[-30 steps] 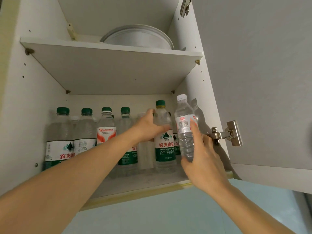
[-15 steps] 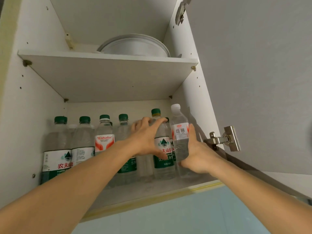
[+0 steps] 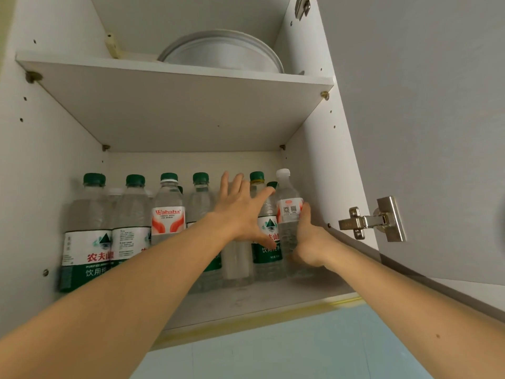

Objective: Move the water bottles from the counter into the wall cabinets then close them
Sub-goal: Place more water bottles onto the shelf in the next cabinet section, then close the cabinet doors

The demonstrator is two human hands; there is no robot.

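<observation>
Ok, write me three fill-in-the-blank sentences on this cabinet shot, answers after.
1. The right hand grips the clear plastic bottle with the ____ cap.
2. The left hand has its fingers ____.
3. The round white dishes sit on the ____ shelf.
Answers: white; spread; upper

The view looks up past a pale yellow front edge to a light blue tiled wall below. On the right a grey door panel stands swung open (its metal hinge catches the light, and a second hinge shows at the top). The light is soft and even, with faint shadows under the white shelf board.
</observation>
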